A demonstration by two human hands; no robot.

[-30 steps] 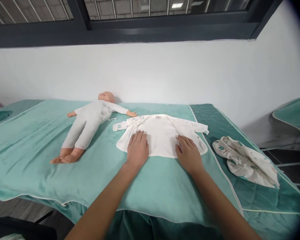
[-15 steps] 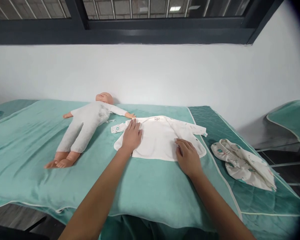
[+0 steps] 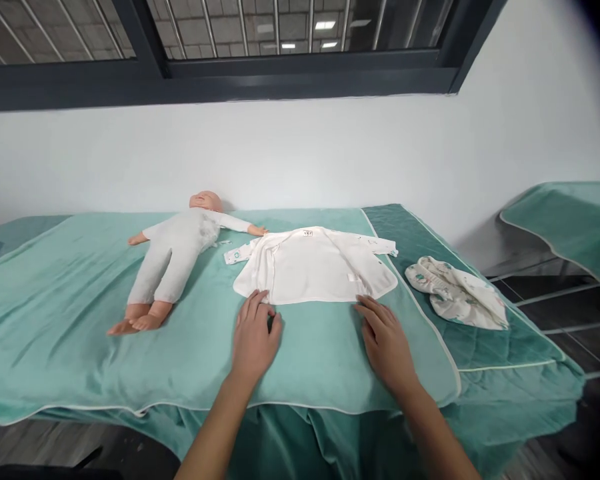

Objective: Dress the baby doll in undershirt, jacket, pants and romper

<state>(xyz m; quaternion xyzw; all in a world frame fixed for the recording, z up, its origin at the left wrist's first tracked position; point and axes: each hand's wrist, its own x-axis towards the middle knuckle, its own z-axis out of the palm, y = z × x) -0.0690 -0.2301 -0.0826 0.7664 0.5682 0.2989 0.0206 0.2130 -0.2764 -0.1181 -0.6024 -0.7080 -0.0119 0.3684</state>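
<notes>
A white baby shirt [image 3: 310,267] lies spread open, inside up, on the green sheet, its printed sleeves stretched out to both sides. My left hand [image 3: 255,333] rests at the shirt's lower left edge, fingers extended and holding nothing. At the lower right edge, my right hand [image 3: 387,340] lies with its fingers stretched toward the hem, also holding nothing. To the left, a baby doll [image 3: 173,240] with a white cloth body lies on its back. One of its hands is close to the shirt's left shoulder.
A crumpled printed white garment [image 3: 457,293] sits to the right on the dark green quilted mattress [image 3: 485,347]. The light green sheet [image 3: 70,307] covers most of the bed. Behind stands a white wall [image 3: 290,153] below a barred window [image 3: 280,67]. Another green-covered surface [image 3: 575,220] is at far right.
Both hands have drawn back toward me, from on top of the shirt to its lower edge. The shirt's front panels show more fully. The camera view has shifted slightly.
</notes>
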